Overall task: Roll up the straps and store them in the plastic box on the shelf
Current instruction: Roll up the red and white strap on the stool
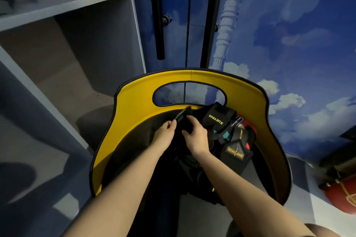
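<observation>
Straps: a black strap [184, 121] is held between both hands over the dark seat of a yellow chair [134, 106]. Left hand [167, 129] pinches its loose end, fingers curled; right hand [196, 136] is wrapped around the dark bundle, probably a half-made roll, though black on black makes that hard to tell. Looks soft, light, floppy webbing with a teal patch; will spring loose unless pinched at the end and kept tensioned. More straps and wraps [229, 131] lie piled just right of the hands, black with yellow lettering, red and teal bits. Grey shelf [63, 4] stands at left; the plastic box isn't visible.
</observation>
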{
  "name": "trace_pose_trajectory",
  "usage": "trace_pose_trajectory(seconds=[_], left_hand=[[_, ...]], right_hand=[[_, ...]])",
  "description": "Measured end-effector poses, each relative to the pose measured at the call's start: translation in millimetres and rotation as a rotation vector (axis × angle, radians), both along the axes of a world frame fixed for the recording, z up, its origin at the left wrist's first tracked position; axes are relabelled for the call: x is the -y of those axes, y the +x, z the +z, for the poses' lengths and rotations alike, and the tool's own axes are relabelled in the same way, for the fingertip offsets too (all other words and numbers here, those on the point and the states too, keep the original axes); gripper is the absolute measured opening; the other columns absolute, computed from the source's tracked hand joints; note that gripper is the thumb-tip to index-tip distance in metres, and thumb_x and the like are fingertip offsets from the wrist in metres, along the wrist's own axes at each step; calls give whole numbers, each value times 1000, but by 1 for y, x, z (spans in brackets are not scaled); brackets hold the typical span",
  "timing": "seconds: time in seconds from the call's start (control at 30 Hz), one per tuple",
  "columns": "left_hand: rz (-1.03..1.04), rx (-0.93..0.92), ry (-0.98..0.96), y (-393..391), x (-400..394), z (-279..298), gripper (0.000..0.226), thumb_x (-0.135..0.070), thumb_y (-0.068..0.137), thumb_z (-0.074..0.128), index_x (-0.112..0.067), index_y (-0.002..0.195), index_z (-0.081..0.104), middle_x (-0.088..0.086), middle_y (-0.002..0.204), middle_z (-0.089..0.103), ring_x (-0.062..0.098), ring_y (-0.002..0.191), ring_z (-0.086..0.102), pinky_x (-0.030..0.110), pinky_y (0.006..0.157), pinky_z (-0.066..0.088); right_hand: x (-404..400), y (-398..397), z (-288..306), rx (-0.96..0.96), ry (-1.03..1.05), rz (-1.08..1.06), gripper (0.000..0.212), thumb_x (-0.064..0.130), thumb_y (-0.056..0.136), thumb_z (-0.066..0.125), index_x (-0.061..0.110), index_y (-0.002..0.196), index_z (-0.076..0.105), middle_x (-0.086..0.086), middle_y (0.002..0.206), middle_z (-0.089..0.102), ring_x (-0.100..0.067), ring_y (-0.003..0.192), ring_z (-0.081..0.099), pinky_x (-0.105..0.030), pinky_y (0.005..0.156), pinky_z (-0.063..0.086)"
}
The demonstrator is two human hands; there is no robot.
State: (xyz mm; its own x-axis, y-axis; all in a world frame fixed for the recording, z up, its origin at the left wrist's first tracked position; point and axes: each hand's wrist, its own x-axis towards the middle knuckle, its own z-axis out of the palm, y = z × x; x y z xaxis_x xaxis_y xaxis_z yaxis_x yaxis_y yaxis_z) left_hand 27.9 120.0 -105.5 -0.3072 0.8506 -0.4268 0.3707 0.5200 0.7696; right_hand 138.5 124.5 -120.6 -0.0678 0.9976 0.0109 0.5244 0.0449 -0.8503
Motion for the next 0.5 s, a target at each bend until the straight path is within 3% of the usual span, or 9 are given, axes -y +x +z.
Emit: trace_pose_trajectory(seconds=[0.17, 0.3, 0.43, 0.5], left_hand=[[184, 279, -30, -5, 7, 14, 68, -57, 87, 49, -25, 144, 31, 8, 142, 41, 32, 126, 44, 48, 93, 47], [224, 147, 47, -15, 18, 13, 60, -31, 92, 56, -23, 145, 30, 7, 146, 40, 32, 127, 45, 46, 90, 51], [208, 97, 113, -30, 28, 11, 48, -24, 97, 46, -17, 143, 35, 6, 146, 42, 28, 131, 42, 49, 102, 42], [191, 129, 117, -40, 28, 5, 45, -27, 95, 49, -18, 139, 42, 7, 141, 48, 28, 126, 48, 51, 101, 43]], right_hand=[[40, -7, 1, 101, 220, 296, 56, 2, 84, 57, 22, 135, 44, -1, 126, 59, -18, 117, 51, -30, 97, 43], [57, -4, 2, 152, 244, 429, 47, 12, 89, 57, 23, 133, 46, -4, 115, 62, -16, 103, 56, -28, 89, 45], [60, 7, 15, -11, 115, 331, 28, 26, 94, 54, 21, 121, 58, 8, 103, 65, -3, 85, 61, -20, 79, 48], [54, 14, 20, -9, 121, 242, 28, 28, 92, 58, 21, 119, 58, 9, 105, 65, -6, 86, 62, -26, 81, 51]])
